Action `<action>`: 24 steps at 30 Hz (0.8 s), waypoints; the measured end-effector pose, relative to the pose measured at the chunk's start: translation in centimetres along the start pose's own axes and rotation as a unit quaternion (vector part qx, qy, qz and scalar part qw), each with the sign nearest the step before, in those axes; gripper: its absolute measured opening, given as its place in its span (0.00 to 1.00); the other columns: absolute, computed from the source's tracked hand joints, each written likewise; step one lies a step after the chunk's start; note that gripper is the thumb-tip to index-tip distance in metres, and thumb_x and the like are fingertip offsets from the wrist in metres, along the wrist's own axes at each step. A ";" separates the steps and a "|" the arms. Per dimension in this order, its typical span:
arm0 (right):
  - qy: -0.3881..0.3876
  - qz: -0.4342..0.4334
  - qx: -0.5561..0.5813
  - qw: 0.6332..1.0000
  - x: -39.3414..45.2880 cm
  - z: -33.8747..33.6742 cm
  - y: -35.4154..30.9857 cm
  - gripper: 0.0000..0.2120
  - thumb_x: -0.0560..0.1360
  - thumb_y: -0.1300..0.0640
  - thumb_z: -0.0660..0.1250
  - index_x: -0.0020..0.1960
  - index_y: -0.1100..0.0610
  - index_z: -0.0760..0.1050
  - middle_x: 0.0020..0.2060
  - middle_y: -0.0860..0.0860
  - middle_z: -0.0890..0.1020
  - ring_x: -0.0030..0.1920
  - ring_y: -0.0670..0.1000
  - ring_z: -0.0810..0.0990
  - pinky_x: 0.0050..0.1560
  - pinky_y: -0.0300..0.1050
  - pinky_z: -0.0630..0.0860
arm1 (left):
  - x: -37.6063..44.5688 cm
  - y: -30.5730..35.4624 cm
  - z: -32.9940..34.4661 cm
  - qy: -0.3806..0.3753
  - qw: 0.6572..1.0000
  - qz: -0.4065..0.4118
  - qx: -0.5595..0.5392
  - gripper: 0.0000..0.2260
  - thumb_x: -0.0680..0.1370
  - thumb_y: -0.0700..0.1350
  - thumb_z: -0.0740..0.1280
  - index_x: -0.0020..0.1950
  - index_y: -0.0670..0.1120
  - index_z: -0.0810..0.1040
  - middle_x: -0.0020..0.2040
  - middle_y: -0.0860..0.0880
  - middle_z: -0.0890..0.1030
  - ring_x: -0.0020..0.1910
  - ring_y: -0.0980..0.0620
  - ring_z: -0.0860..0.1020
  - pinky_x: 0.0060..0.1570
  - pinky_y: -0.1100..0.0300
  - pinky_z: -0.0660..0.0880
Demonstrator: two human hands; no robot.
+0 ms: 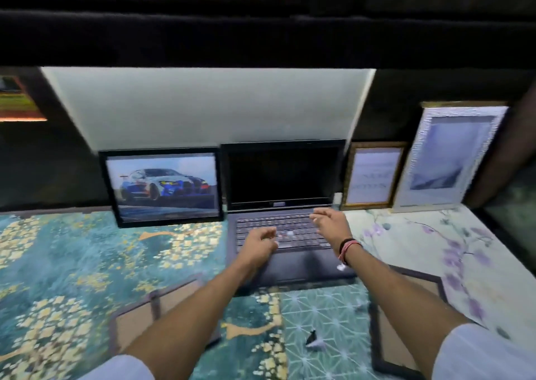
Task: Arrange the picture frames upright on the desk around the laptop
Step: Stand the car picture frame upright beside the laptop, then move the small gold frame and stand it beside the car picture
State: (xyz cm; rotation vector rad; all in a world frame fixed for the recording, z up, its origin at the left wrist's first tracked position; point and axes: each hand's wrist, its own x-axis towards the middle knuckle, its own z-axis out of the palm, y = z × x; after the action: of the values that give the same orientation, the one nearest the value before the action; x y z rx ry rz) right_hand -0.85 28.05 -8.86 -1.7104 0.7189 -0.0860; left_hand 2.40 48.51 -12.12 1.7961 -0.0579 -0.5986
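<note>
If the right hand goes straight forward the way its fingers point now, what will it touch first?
Probably the laptop screen: the right hand hovers over the keyboard, fingers pointing toward it. Depth is unclear.

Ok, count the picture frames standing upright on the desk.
3: the car frame left of the laptop, the gold frame just right of it, the white frame farther right. Two more lie flat nearer, under the forearms.

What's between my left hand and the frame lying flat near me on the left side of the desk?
Nothing visible. The left hand hovers over the laptop keyboard, holding nothing, and the flat frame lies face-down nearer the person, partly under the left forearm. Only bare patterned desk surrounds it; drawing the hand back should reach it.
</note>
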 end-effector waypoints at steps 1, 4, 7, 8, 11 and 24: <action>0.018 -0.003 -0.002 1.000 1.3 -2.9 0.9 0.08 0.72 0.61 0.68 0.47 0.51 0.81 0.50 0.54 0.86 0.51 0.54 0.83 0.60 0.56 0.79 | 0.3 0.8 2.8 -0.009 1.000 0.004 0.002 0.19 0.78 0.30 0.67 0.69 0.37 0.78 0.58 0.45 0.82 0.57 0.50 0.77 0.57 0.59 0.76; 0.048 0.001 0.004 0.999 6.5 -10.6 4.9 0.06 0.65 0.54 0.67 0.41 0.46 0.81 0.50 0.51 0.87 0.55 0.55 0.84 0.62 0.61 0.78 | 0.7 3.5 9.2 -0.035 0.999 0.009 0.001 0.18 0.78 0.29 0.66 0.68 0.38 0.78 0.56 0.45 0.80 0.53 0.51 0.78 0.56 0.58 0.77; 0.052 0.002 0.013 0.999 8.2 -17.8 5.1 0.07 0.67 0.55 0.66 0.43 0.50 0.81 0.51 0.55 0.86 0.56 0.60 0.83 0.61 0.63 0.78 | 2.3 6.9 15.6 -0.046 0.999 0.021 0.007 0.13 0.77 0.27 0.63 0.51 0.44 0.80 0.44 0.51 0.81 0.38 0.60 0.76 0.37 0.68 0.73; 0.051 0.001 0.019 0.999 7.8 -19.2 4.3 0.06 0.70 0.57 0.66 0.45 0.51 0.81 0.52 0.56 0.85 0.56 0.61 0.82 0.61 0.63 0.78 | 3.0 7.8 16.8 -0.046 0.998 0.034 0.022 0.12 0.76 0.27 0.64 0.46 0.44 0.80 0.39 0.54 0.82 0.35 0.61 0.77 0.37 0.66 0.74; 0.029 0.010 0.037 0.999 7.4 -23.2 2.2 0.09 0.76 0.64 0.63 0.45 0.53 0.80 0.50 0.58 0.83 0.55 0.61 0.81 0.64 0.64 0.76 | 6.3 10.7 20.8 -0.016 0.998 0.048 0.031 0.06 0.74 0.30 0.66 0.47 0.38 0.81 0.41 0.48 0.84 0.38 0.54 0.82 0.40 0.61 0.77; -0.044 0.002 0.070 0.997 13.6 -25.6 4.3 0.15 0.79 0.70 0.59 0.65 0.69 0.73 0.62 0.67 0.79 0.63 0.65 0.77 0.68 0.59 0.72 | 14.7 13.3 26.8 0.177 0.984 -0.012 0.012 0.15 0.82 0.36 0.60 0.65 0.46 0.78 0.58 0.47 0.83 0.56 0.43 0.80 0.54 0.54 0.78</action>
State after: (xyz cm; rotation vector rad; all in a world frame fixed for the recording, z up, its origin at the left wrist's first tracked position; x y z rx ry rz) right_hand -2.57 -1.20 -9.87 -1.5695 0.6361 -0.0564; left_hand 7.23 15.58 -10.31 1.9048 0.2001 -0.2883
